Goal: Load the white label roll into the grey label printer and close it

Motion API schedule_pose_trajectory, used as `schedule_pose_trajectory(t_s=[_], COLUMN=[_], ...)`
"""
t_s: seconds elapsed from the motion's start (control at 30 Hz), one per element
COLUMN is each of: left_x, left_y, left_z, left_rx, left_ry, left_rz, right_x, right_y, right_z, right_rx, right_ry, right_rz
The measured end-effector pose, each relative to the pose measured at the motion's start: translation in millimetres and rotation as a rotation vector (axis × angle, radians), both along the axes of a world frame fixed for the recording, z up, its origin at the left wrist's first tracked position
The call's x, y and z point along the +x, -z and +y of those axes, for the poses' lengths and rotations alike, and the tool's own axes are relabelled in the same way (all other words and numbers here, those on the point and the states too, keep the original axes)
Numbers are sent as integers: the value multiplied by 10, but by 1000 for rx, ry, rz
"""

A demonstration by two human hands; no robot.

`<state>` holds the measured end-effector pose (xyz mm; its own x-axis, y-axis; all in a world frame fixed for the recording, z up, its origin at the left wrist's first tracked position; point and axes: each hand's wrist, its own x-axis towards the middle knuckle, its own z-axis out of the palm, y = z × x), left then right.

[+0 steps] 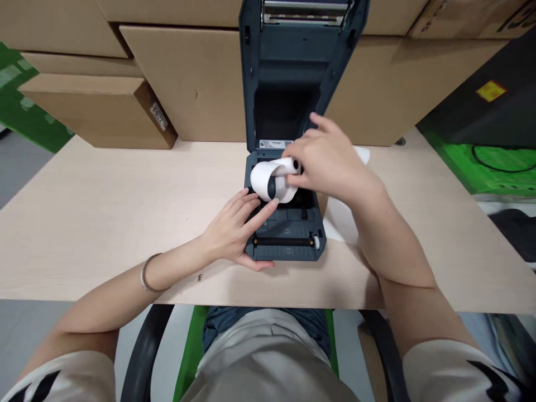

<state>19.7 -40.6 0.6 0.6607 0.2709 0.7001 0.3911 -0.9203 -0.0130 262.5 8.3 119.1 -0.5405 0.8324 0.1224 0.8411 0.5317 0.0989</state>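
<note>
A dark grey printer (285, 223) lies on the table with its lid (299, 56) raised upright behind it. Inside its bay is a white paper roll (262, 180), partly unwound into a loop. My right hand (324, 159) is closed on the right end of the roll, with the index finger pointing up and away. My left hand (234, 229) rests along the printer's left side with fingers spread, one fingertip at the roll's lower edge. A black roller (282, 242) runs across the printer's front.
Cardboard boxes (188, 84) stand behind the printer, with a smaller box (96, 111) at the back left. A white sheet (341, 220) lies on the table (104, 212) under my right forearm. Green crates flank the table, with a black case (469, 89) at the right.
</note>
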Motion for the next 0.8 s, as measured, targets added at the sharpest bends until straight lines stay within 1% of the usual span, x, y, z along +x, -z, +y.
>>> schedule_pose_trajectory(t_s=[0.1,0.17,0.2,0.27,0.33,0.4,0.53,0.6,0.63,0.7,0.73,0.8], left_x=[-2,-4,-3,1,6,8,-2,-10,-13,-16,-16,-14], left_y=[13,22,25,23,12,-4,-24,-21,-18,-12,-10,-12], left_z=[8,17,21,29,34,36,34,30,29,25,24,22], left_rx=[-11,-16,-15,-13,-7,11,35,16,6,-5,-7,-4], left_ry=[6,16,19,29,36,32,14,12,12,13,15,15], left_rz=[-7,-12,-12,-9,-2,6,31,39,39,36,33,28], right_x=[280,535,665,889,1027,1066,965,906,884,864,868,911], right_y=[-237,-344,-372,-358,-242,-34,472,671,743,822,829,784], right_z=[-39,-9,31,162,346,551,885,969,992,1009,1009,1004], right_rx=[30,41,29,-58,-208,-311,-330,-314,-300,-265,-246,-211], right_ry=[57,71,95,215,340,397,379,376,380,383,387,397], right_rz=[137,263,319,382,351,280,201,184,180,177,176,180])
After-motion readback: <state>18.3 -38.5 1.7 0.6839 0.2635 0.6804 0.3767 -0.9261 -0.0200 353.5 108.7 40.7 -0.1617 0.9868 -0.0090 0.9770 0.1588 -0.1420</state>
